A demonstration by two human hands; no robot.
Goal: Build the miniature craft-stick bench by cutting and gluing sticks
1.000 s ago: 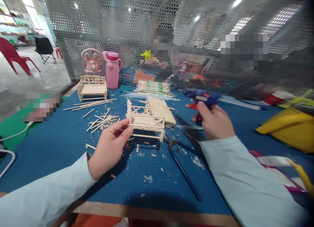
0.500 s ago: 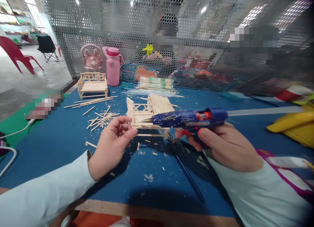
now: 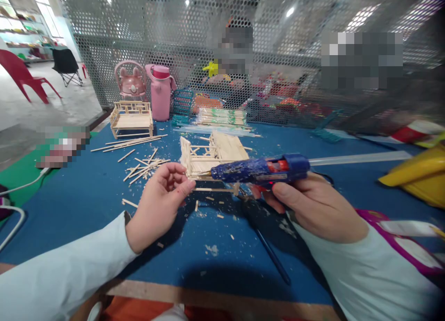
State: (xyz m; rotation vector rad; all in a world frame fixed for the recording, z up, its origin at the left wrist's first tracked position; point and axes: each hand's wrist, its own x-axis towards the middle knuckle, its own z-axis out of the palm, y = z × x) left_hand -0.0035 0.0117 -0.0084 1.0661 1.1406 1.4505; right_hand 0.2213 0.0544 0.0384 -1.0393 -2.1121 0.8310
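R hand [image 3: 314, 210] has swung the glue gun [image 3: 260, 169] over from the back of the worktop [image 3: 86, 200], where it stood upright 1 s ago. It now lies level across frame centre, a touch lower than 0.5 s ago. L hand [image 3: 158, 205] has hardly shifted.

R hand: fingers wrapped round the gun's grip from below, forefinger along the underside by the trigger, closed tight on it. Nozzle points left, tip right at the front edge of the stick model [image 3: 212, 160], just above its lower rail; can't tell if it touches. Clear glue stick [image 3: 358, 158] juts out the gun's back end toward frame right.

L hand: thumb & fingertips curled in, pinching the model's near-left corner; exact contact partly hidden by the fingers. Model sits on the worktop at frame centre, one end panel upright on its left, flat slatted part behind.

Around it:
- Cut stick bits [image 3: 144, 168] scattered just left of the model, longer sticks [image 3: 135, 142] behind those.
- Finished stick bench [image 3: 131, 119] upper left, well apart from the hands.
- Pink bottle [image 3: 160, 98] & pink eared cup [image 3: 130, 82] behind the bench, against the mesh screen [image 3: 139, 34].
- Stick bundle [image 3: 222, 117] at upper centre, blue basket [image 3: 181, 105] next to it.
- Blue-handled tool [image 3: 271, 258] lies on the worktop below the gun, near R wrist.
- Yellow plastic item [image 3: 417, 179] at right edge.
- Wood chips all over the blue surface.
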